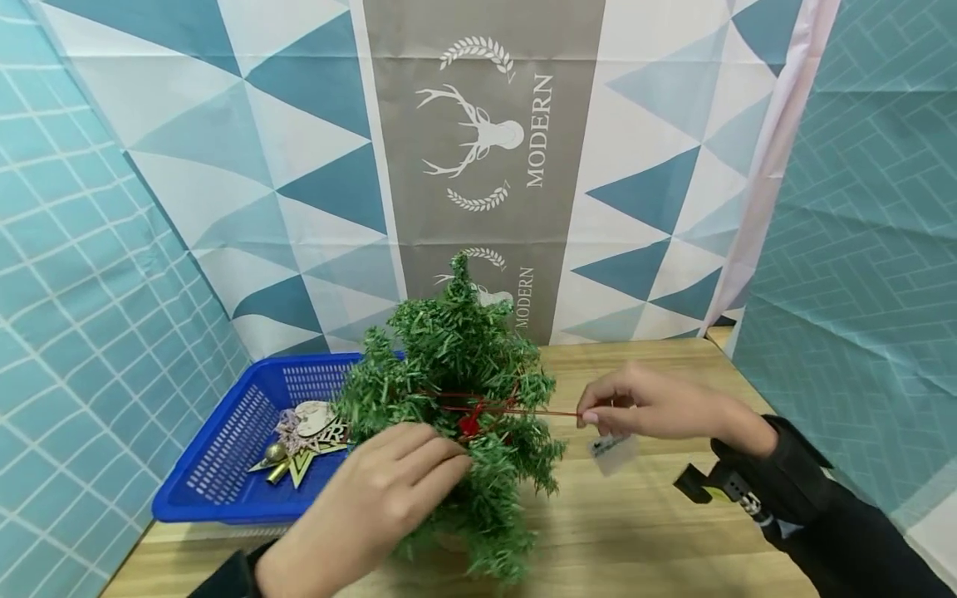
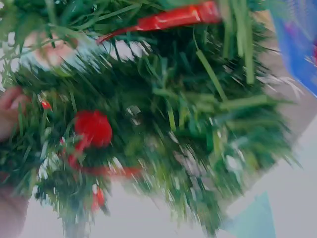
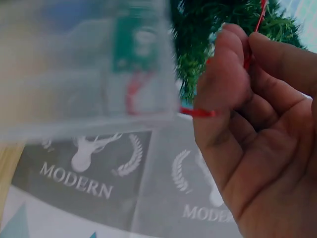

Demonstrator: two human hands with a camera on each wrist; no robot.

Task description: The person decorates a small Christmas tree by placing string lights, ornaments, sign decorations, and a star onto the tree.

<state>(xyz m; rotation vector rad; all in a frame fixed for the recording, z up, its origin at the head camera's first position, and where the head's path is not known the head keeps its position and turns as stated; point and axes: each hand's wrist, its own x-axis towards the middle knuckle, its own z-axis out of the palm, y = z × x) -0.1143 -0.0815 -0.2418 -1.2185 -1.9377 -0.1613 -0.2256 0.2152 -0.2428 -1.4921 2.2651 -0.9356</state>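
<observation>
A small artificial Christmas tree (image 1: 449, 349) stands in the middle of the table, with red wire and a round red piece (image 1: 469, 425) among its branches. My left hand (image 1: 381, 490) is at the tree's front left, bent fingers against the greenery; in the left wrist view greenery lies between its fingers (image 2: 10, 116) at the edge, tips partly hidden. Right of the tree, my right hand (image 1: 658, 407) pinches the red wire (image 1: 549, 413) between thumb and fingers, drawn taut from the branches. A clear plastic case (image 3: 89, 69) with a green circuit board dangles below that hand.
A blue plastic basket (image 1: 205, 498) stands to the left, partly behind the tree. Inside lie a wooden star (image 1: 302, 465), a small gold ball (image 1: 275, 453) and other ornaments. Patterned cloth (image 1: 314, 149) hangs behind the wooden table (image 1: 673, 531).
</observation>
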